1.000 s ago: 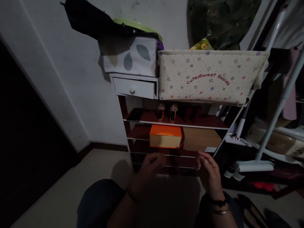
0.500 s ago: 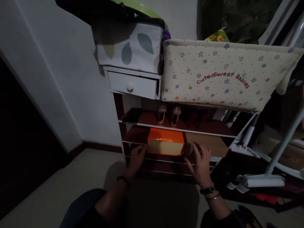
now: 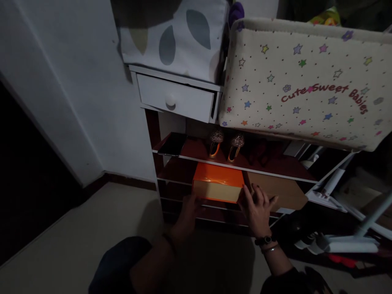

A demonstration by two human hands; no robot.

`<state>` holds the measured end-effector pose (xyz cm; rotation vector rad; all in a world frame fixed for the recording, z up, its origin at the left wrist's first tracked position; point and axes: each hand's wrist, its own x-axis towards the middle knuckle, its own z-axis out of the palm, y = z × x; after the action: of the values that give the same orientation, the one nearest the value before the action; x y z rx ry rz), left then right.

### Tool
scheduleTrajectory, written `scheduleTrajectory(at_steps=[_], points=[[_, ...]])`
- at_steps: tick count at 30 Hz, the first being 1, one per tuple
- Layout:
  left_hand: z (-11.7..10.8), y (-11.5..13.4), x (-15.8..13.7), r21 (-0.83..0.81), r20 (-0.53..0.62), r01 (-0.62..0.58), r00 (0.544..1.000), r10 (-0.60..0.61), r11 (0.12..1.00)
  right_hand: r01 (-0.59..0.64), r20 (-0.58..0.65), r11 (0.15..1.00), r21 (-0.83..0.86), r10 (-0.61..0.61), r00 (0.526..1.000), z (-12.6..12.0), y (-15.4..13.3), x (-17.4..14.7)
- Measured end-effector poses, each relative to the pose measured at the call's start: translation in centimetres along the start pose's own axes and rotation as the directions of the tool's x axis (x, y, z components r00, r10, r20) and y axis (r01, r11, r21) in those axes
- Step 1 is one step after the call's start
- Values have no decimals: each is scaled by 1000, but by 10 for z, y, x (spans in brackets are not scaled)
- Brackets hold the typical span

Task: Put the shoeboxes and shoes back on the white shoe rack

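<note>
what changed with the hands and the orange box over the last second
Both hands moved forward from mid-air to the orange box: the left hand now meets its lower left corner, the right hand its right end. The box stayed on its shelf beside the brown box; the glittery shoes above are unmoved.

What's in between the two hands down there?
The orange box sits between the left hand and the right hand, one at each end. The head view shows it on a shelf of the rack.
</note>
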<state>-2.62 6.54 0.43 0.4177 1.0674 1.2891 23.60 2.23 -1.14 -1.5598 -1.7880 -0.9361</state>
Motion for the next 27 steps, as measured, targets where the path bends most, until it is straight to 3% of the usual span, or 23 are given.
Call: scheduleTrajectory(at_steps=[3, 9, 13, 18, 24, 27], points=[[-2, 6, -3, -70, -34, 56, 998, -58, 996, 15, 21, 1000, 5, -16, 1000, -4, 2, -1], [1, 18, -5, -210, 158, 131, 983, -99, 969, 19, 62, 1000, -17, -18, 998, -7, 11, -11], [1, 26, 1, -247, 92, 167, 985, -149, 955, -3, 97, 999, -35, 6, 995, -13, 20, -23], [-23, 48, 9, -306, 76, 103, 994, -84, 947, 25, 127, 1000, 9, -26, 992, -27, 47, -45], [-50, 78, 14, -330, -19, 80, 996, -92, 941, 104, 12, 988, 112, -106, 994, -42, 99, -66], [-59, 88, 19, -385, -35, 39, 998, -57, 922, 132, -34, 981, 144, -129, 991, -50, 110, -67]])
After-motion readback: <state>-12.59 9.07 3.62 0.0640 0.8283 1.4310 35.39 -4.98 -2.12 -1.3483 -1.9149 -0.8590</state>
